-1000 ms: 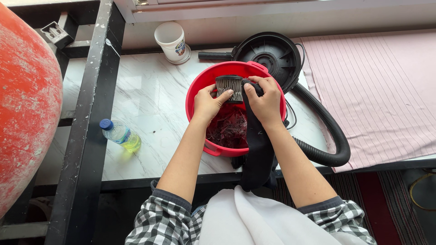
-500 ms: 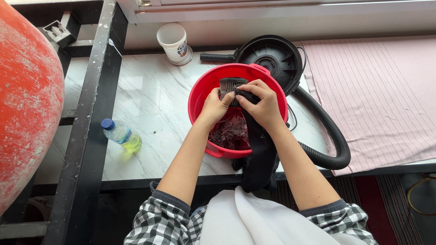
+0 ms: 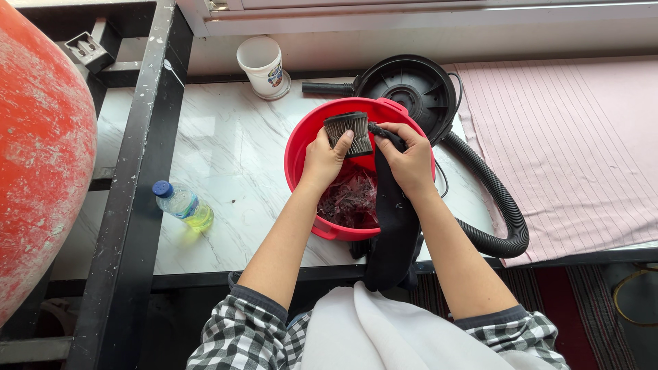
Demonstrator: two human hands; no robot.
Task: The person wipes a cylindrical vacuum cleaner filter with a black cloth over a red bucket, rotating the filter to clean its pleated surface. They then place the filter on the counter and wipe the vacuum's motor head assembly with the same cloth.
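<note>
— While both hands work above the red bucket [image 3: 308, 144], where exactly does the pleated filter [image 3: 348, 133] sit?
— Over the bucket's far rim, its long axis running left to right. The left hand [image 3: 327, 156] clasps its left end, thumb across the pleats.
— And the right hand [image 3: 406, 152]?
— It lies just right of the filter, fingers curled around a dark nozzle [image 3: 381, 130] touching the filter's right edge. A black hose [image 3: 495, 205] loops right across the marble surface [image 3: 226, 151].

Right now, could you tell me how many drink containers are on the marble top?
2. A white cup stands at the back by the wall; a plastic bottle lies at the left edge beside the black frame. The bucket could hide others.
</note>
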